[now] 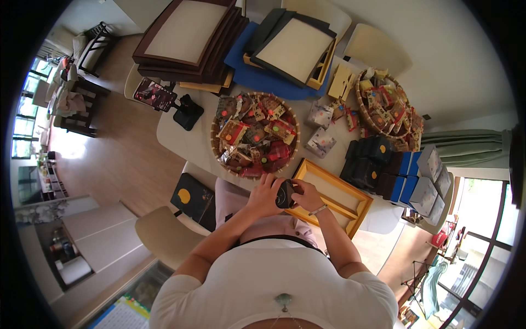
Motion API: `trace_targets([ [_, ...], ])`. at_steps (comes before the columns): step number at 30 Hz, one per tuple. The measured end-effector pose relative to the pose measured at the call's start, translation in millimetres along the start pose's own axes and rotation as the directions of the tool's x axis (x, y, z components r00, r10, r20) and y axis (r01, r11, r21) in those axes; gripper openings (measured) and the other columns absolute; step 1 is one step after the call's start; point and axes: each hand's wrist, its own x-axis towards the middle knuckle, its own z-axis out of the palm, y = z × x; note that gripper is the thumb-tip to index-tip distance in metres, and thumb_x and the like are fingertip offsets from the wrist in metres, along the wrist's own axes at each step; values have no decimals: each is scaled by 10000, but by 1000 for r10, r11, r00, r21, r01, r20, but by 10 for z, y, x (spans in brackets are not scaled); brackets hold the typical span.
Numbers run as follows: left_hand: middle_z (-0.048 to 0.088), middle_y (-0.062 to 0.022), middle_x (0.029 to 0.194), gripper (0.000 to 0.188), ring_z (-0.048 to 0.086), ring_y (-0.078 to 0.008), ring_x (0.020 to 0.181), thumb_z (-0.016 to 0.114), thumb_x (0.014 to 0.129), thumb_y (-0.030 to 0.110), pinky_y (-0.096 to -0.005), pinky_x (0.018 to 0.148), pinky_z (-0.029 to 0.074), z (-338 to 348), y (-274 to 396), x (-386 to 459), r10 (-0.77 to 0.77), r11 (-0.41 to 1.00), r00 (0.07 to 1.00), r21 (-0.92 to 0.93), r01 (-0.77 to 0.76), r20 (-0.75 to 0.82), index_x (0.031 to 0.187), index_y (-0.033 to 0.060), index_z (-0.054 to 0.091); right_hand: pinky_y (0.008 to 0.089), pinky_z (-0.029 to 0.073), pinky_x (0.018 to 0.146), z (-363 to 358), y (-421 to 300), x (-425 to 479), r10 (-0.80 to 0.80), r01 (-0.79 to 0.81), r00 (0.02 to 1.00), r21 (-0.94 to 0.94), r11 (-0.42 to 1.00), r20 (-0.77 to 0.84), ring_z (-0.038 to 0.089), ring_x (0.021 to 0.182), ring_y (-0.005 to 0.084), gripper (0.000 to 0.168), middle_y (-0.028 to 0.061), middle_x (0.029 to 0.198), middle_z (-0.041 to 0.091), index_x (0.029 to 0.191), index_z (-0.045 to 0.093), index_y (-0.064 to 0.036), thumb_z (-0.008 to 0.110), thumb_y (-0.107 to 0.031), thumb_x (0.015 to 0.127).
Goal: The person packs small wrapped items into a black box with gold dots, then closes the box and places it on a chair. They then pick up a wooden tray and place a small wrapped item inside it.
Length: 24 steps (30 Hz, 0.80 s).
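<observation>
Close to my body, at the table's near edge, my left hand (266,196) and my right hand (306,197) are both closed around a small dark box (284,194). Its contents cannot be made out. Just beyond my hands is a round woven basket (215,144) filled with wrapped snacks. A gold-edged tray with dividers (357,216) lies to the right, partly behind my right forearm. Two small pale patterned boxes, one of them a carton (321,142), stand between the basket and several dark boxes (363,162).
A phone on a stand (156,94) is at the left of the table (176,142). Stacked brown box lids (181,33) and a black-edged lid (296,49) lie at the back. A second snack basket (361,111) and stacked blue and grey boxes (425,197) are at the right. A chair (164,234) is at left.
</observation>
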Motion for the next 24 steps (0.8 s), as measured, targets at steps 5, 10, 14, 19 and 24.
trace_targets([
  [5, 446, -139, 1126, 796, 457, -350, 1080, 827, 559, 268, -432, 841, 485, -92, -106, 20, 39, 996, 986, -75, -51, -159, 1233, 106, 437, 330, 603, 635, -90, -83, 105, -97, 89, 989, 81, 993, 109, 670, 861, 221, 528, 134, 1042, 644, 1297, 466, 25, 500, -22, 772],
  [10, 442, -136, 1165, 879, 447, -353, 1108, 858, 543, 343, -441, 890, 448, -272, -244, 66, 20, 999, 983, -33, -27, -184, 1255, 90, 409, 306, 586, 613, -83, -315, 69, -73, 46, 995, 346, 937, 66, 664, 844, 203, 501, 129, 1064, 643, 1333, 427, -22, 580, -114, 865],
  [14, 452, -128, 1191, 907, 454, -355, 1113, 867, 535, 359, -440, 870, 466, -393, -212, 86, 75, 997, 983, -19, -80, -166, 1275, 94, 413, 315, 550, 642, 238, -431, 59, -290, 267, 950, -186, 946, -114, 685, 782, 223, 489, 148, 960, 680, 1304, 438, -54, 613, -202, 873],
  [19, 512, -152, 1142, 804, 524, -332, 1084, 816, 654, 402, -419, 864, 469, -427, -395, 112, 63, 976, 997, -208, -70, -40, 1278, 62, 440, 276, 547, 597, 266, -405, 71, -222, 221, 966, -24, 975, -136, 651, 763, 152, 478, 116, 1004, 652, 1293, 433, -36, 611, -131, 860],
  [24, 624, -89, 1004, 563, 618, -154, 861, 711, 813, 324, -264, 748, 487, -568, -639, 88, -137, 698, 948, -652, 297, 286, 1242, 32, 492, 268, 557, 549, 268, -577, 193, -239, 237, 971, 103, 966, 13, 640, 749, 126, 416, 86, 1004, 635, 1270, 470, -32, 526, -54, 859],
])
